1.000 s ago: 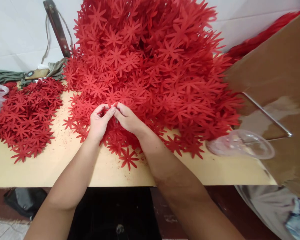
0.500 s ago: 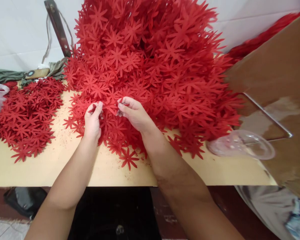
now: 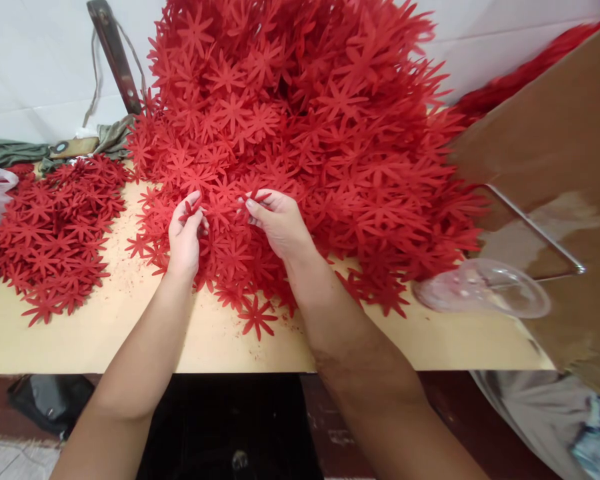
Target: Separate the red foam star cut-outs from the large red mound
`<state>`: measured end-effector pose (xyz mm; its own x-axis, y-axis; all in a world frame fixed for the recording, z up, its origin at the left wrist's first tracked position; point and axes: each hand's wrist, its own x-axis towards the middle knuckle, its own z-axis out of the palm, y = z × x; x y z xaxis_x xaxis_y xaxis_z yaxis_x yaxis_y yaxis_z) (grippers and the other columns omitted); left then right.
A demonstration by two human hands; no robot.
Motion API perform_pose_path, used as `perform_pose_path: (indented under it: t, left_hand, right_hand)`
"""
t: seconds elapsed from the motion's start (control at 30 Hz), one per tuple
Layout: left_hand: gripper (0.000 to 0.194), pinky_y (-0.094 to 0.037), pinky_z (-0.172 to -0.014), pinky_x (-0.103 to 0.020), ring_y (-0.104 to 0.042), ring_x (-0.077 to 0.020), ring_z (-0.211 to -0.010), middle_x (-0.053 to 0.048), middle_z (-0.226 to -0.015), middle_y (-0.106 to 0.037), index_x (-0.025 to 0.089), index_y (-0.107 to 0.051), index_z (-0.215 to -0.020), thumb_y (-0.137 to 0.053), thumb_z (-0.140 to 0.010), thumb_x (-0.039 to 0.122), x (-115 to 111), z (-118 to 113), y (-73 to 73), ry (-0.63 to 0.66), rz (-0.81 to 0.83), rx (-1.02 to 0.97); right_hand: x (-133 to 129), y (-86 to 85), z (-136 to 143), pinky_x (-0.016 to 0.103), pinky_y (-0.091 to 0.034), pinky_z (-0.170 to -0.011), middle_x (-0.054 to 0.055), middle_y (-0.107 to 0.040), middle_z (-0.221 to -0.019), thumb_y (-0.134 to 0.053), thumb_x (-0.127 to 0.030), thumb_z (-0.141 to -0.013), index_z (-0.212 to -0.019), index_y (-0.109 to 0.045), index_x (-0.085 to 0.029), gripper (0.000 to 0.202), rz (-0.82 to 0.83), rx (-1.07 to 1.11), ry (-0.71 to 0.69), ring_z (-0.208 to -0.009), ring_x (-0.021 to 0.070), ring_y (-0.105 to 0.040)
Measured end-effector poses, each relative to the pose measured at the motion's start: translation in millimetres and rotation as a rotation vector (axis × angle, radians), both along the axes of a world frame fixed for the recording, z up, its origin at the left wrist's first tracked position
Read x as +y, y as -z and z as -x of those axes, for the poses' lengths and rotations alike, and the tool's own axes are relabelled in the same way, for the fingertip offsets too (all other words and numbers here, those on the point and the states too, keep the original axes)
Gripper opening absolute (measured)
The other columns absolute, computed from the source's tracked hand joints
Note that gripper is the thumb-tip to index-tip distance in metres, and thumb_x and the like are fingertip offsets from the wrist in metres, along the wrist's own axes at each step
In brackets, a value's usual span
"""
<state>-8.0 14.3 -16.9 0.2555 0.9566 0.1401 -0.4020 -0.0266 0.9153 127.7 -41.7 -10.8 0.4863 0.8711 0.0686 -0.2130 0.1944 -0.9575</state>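
Observation:
In the head view, both hands are over the front of a big heap of red flower cutouts (image 3: 290, 147) with narrow petals. My left hand (image 3: 184, 233) is closed, and a red flower cutout (image 3: 190, 210) shows between its thumb and fingers. To the right, my right hand (image 3: 283, 223) pinches another red flower cutout (image 3: 259, 197), its petals sticking out past the thumb. A gap lies between the two hands, with heaped cutouts visible behind it. How many layers each hand holds I cannot tell. A single cutout (image 3: 257, 317) lies flat at the heap's front.
A smaller pile of red cutouts (image 3: 45, 240) lies on the left of the pale tabletop (image 3: 145, 340). At the right stand a clear plastic tub (image 3: 480, 290) and a tilted cardboard box (image 3: 545, 167). Cloth (image 3: 15, 152) and a dark upright bar (image 3: 115, 57) are at the back left.
My hands have moved slightly apart, the right one shifting rightward. The red piece that spanned between them no longer does; red petals now show separately in each hand.

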Motion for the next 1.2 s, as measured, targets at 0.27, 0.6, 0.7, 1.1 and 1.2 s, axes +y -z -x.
perform_pose_path:
  t: [0.27, 0.6, 0.7, 1.1, 1.2]
  left_hand:
    - [0.027, -0.045, -0.055, -0.018, -0.052, -0.0026, -0.048, 0.003, -0.068, -0.068, 0.016, -0.065, -0.076, -0.078, -0.055, 0.027, -6, -5, -6.3, -0.033, -0.021, 0.071]
    - [0.028, -0.043, -0.056, -0.018, -0.051, -0.0029, -0.047, 0.006, -0.05, -0.059, 0.015, -0.056, -0.061, -0.076, -0.06, 0.035, -9, -4, -10.5, 0.004, -0.025, 0.087]
    - [0.028, -0.042, -0.057, -0.018, -0.05, -0.0026, -0.048, 0.007, -0.052, -0.058, 0.015, -0.059, -0.063, -0.077, -0.059, 0.037, -13, -4, -11.8, 0.022, -0.018, 0.067]
    - [0.02, -0.036, -0.051, -0.017, -0.044, -0.002, -0.048, 0.007, -0.055, -0.055, 0.015, -0.063, -0.067, -0.077, -0.06, 0.028, -14, -5, -11.4, -0.015, 0.114, 0.004]
    - [0.021, -0.029, -0.045, -0.017, -0.038, -0.0011, -0.043, 0.008, -0.052, -0.05, 0.016, -0.06, -0.068, -0.075, -0.063, 0.028, -7, -3, -8.9, -0.105, 0.159, -0.027]
  right_hand:
    - [-3, -9.3, 5, 0.018, -0.037, -0.047, -0.006, -0.053, -0.048, -0.074, -0.042, -0.06, -0.059, -0.053, -0.016, 0.033, 0.003, -0.025, 0.03, -0.044, 0.0031, -0.045]
    - [-3, -5.8, 6, 0.022, -0.025, -0.041, -0.008, -0.033, -0.043, -0.058, -0.067, -0.063, -0.052, -0.037, -0.02, 0.053, -0.006, -0.207, 0.079, -0.039, 0.0029, -0.031]
    - [-5, -7.2, 9, 0.022, -0.025, -0.044, -0.008, -0.031, -0.046, -0.06, -0.069, -0.059, -0.051, -0.034, -0.02, 0.056, -0.017, -0.276, 0.029, -0.043, 0.003, -0.031]
    - [-11, -15.3, 14, 0.022, -0.023, -0.046, -0.008, -0.027, -0.048, -0.058, -0.069, -0.061, -0.05, -0.032, -0.019, 0.058, -0.015, -0.31, -0.179, -0.046, 0.0029, -0.026]
    - [-7, -9.5, 6, 0.021, -0.024, -0.045, -0.007, -0.027, -0.049, -0.055, -0.069, -0.065, -0.053, -0.031, -0.019, 0.056, -0.051, -0.308, -0.02, -0.046, 0.0035, -0.028]
